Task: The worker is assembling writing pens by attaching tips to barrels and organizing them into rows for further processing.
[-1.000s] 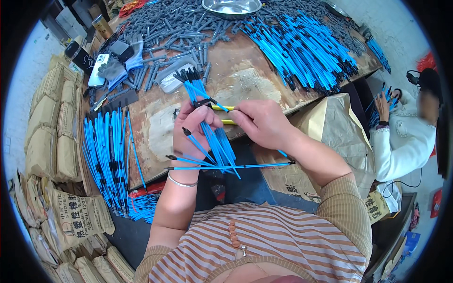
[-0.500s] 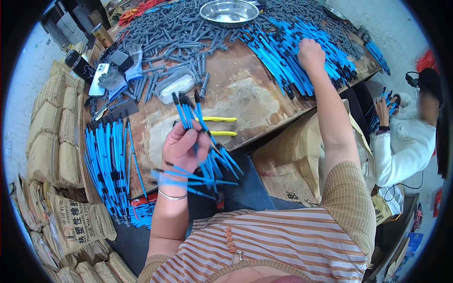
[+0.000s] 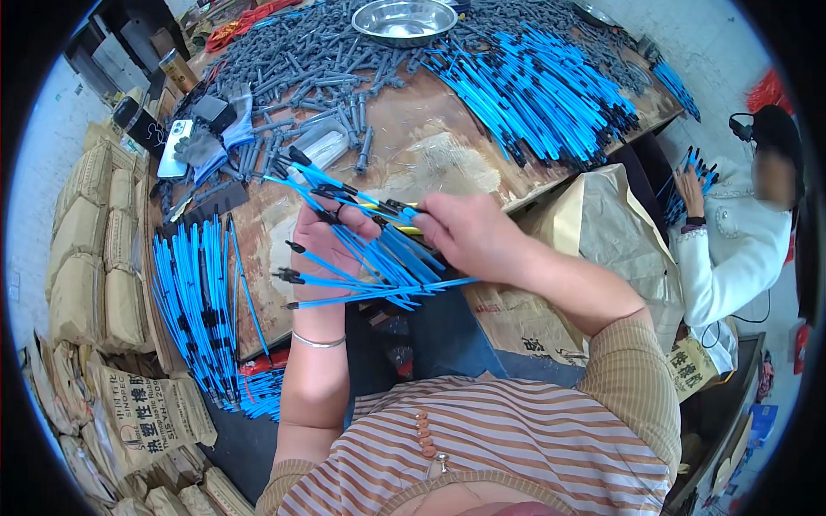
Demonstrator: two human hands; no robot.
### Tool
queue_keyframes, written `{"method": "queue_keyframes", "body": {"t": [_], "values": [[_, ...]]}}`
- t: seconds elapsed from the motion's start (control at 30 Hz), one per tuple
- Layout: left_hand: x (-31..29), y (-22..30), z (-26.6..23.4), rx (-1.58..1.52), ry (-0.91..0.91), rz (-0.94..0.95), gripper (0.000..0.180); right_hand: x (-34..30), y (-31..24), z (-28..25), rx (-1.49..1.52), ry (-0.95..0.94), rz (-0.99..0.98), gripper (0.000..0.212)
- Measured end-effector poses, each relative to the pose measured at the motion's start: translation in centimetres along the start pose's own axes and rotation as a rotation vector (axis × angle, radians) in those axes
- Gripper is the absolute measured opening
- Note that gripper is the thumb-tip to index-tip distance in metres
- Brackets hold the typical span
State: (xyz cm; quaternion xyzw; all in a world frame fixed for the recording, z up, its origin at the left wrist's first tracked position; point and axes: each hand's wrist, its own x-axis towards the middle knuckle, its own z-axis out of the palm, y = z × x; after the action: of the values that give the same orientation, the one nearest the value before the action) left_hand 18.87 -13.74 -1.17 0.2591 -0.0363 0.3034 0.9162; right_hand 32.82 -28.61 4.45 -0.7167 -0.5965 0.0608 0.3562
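My left hand (image 3: 331,245) is closed around a loose bunch of thin blue sticks with black tips (image 3: 379,256), which fan out above the table's near edge. Just right of it, my right hand (image 3: 473,234) pinches at blue sticks beside the bunch; its fingertips partly hide how many it grips. Yellow handles (image 3: 408,230) lie on the table behind the bunch, mostly covered. A big pile of similar blue sticks (image 3: 538,99) spreads at the far right of the table. Another row of them (image 3: 196,301) lies along the left edge.
Grey plastic plugs (image 3: 297,64) cover the far table, with a metal bowl (image 3: 404,21) among them. A clear box (image 3: 323,148), a phone (image 3: 175,148) and a glove (image 3: 202,150) lie left. A paper sack (image 3: 602,211) stands right, near a co-worker (image 3: 740,224) holding blue sticks. Sacks (image 3: 82,275) are stacked left.
My right hand has come back from the far pile to the bunch at my left hand. The bunch has tilted, its upper black tips now leaning left.
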Motion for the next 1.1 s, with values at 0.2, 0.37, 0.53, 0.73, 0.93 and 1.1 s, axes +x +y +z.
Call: {"method": "queue_keyframes", "body": {"t": [0.2,0.37,0.53,0.73,0.93,1.1], "values": [[1.1,-1.3,0.5,0.256,0.092,0.164,0.019,-0.9,0.6,0.1,0.024,0.007,0.036,0.018],[1.0,-1.6,2.1,0.505,0.286,0.178,0.023,-0.3,1.9,-1.2,0.101,-0.202,0.096,0.012],[0.6,-0.6,2.1,0.41,0.202,0.038,0.027,7.0,13.8,-7.9,-0.112,0.098,0.362,0.027],[0.0,0.0,2.9,0.414,0.174,-0.023,0.031,10.3,28.7,-12.3,-0.988,0.401,0.43,0.019],[-1.6,1.1,1.5,0.204,-0.082,-0.059,0.03,10.8,27.9,-11.7,-1.003,0.385,0.469,0.018],[-2.6,1.3,2.1,0.194,-0.123,-0.098,0.028,10.3,23.7,-12.3,-0.839,0.472,0.332,0.018]]}}
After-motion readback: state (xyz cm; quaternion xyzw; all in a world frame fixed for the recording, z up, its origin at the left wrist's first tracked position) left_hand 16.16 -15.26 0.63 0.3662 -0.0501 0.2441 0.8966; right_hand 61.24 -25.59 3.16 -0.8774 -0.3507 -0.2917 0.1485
